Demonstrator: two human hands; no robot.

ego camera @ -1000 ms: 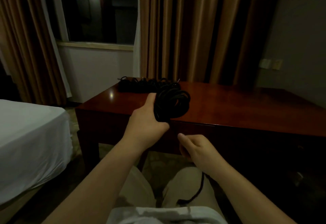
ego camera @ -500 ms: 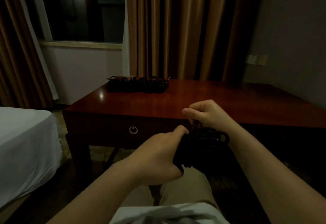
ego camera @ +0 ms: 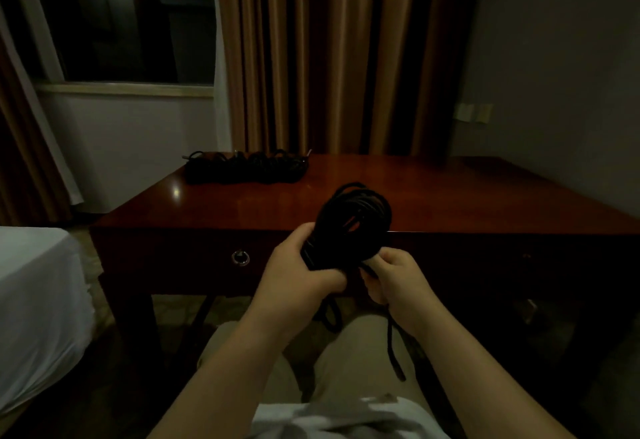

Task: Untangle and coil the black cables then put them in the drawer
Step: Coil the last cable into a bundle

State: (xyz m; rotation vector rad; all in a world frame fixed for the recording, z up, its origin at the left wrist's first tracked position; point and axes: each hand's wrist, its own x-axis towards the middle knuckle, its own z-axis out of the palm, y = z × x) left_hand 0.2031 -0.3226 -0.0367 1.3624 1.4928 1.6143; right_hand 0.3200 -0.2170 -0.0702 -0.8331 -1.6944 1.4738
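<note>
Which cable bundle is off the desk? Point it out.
The coiled black cable gripped by the left hand and right hand; the other pile lies on the desk.

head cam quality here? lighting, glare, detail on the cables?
Head view: dim, underexposed room; small glare spot on the glossy desk top; coiled cable in the left hand and right hand reads as a near-black mass, as does the cable pile; wide-angle bowing at edges.

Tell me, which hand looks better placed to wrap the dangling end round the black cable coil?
Probably the right hand: it pinches the loose cable tail hanging below, while the left hand grips the coiled black cable bundle, steadying it.
</note>
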